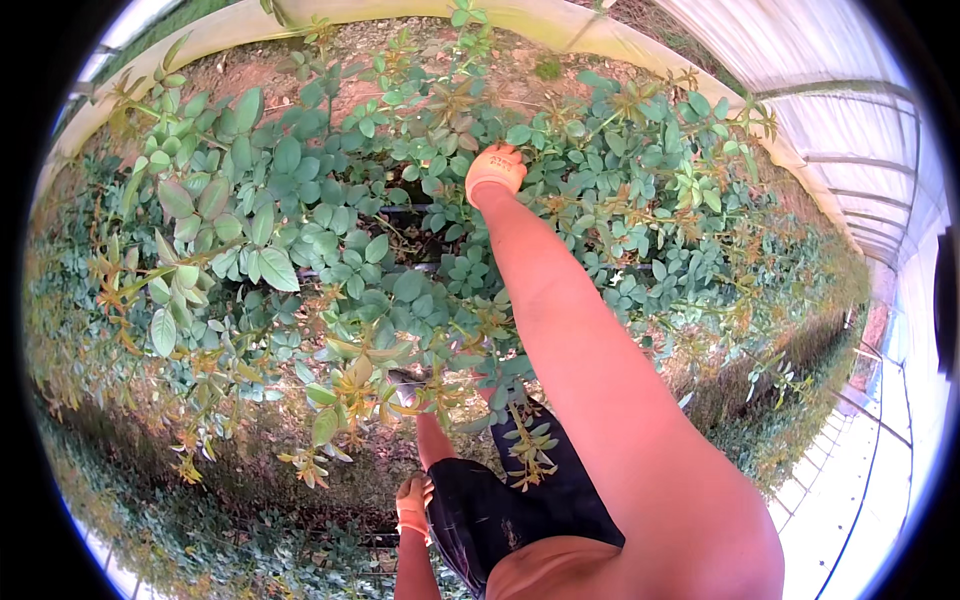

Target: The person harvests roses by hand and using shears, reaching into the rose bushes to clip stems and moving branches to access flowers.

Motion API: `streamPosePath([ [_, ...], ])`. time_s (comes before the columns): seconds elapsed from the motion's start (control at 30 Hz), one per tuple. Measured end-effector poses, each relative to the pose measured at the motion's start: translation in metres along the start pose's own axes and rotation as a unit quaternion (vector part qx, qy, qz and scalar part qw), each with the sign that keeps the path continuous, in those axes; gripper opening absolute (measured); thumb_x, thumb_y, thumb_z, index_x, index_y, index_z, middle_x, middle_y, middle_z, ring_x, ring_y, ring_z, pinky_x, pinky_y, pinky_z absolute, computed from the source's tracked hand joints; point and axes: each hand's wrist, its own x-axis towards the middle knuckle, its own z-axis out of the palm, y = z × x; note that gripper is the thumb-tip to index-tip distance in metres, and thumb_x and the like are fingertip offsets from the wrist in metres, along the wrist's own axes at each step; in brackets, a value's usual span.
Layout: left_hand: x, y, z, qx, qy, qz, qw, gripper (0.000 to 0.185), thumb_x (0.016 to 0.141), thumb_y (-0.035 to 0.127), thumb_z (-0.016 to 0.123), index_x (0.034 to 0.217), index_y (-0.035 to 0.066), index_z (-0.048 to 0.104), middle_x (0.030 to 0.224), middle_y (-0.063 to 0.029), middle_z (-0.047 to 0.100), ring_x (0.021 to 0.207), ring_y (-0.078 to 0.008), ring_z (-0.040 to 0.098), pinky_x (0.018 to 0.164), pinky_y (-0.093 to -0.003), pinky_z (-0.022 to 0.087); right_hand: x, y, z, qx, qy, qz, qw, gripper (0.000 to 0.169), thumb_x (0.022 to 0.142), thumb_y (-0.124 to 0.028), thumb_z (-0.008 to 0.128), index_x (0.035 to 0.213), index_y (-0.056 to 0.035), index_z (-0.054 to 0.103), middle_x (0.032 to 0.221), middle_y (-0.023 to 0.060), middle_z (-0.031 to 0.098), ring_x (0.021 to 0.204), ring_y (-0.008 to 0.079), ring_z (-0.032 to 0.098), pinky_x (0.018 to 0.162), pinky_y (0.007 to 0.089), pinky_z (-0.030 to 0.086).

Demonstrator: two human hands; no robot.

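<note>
My right hand (498,169), in a pale orange work glove bearing writing, reaches out into the leaves of a rose bush (409,289). Its fingers curl down into the foliage at the far side of the row. Leaves and the back of the glove hide whatever lies between the fingers. Low in the view, my left hand (414,501) hangs beside the dark shorts (469,499) on my thigh, also in an orange-cuffed glove. Its fingers are bent, and I see no object in it, though the palm is partly hidden. Reddish young shoots (367,386) lean toward me from the near side.
Thin pipes or hoses (409,208) run through the bushes. A pale plastic sheet (525,21) edges the bare soil (517,64) beyond the row. Behind me stretches another planted row (300,551). Greenhouse film on metal hoops (855,161) rises at the right.
</note>
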Motion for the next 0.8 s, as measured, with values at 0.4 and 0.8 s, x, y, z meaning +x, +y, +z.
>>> streamPosePath([
  [0.4,0.008,0.028,-0.019,0.032,0.021,0.017,0.999,0.032,0.099,0.027,0.059,0.123,0.008,0.064,0.103,-0.0035,0.073,0.085,-0.0132,0.067,0.071,-0.0265,0.051,-0.061,-0.014,-0.058,-0.001,-0.192,-0.289,0.938,0.041,0.085,-0.019,0.064,0.122,-0.0014,0.069,0.128,0.0177,0.066,0.123,0.0363,0.059,0.097,0.048,0.045],
  [0.8,0.001,0.068,-0.064,0.087,-0.02,0.073,0.993,0.029,0.094,0.025,0.063,0.117,0.008,0.067,0.095,-0.0015,0.073,0.079,-0.0119,0.067,0.064,-0.024,0.048,-0.184,0.17,-0.171,0.425,-0.133,-0.243,0.862,0.032,0.095,-0.03,0.056,0.117,-0.0109,0.069,0.108,0.0147,0.072,0.102,0.0352,0.068,0.091,0.0416,0.052],
])
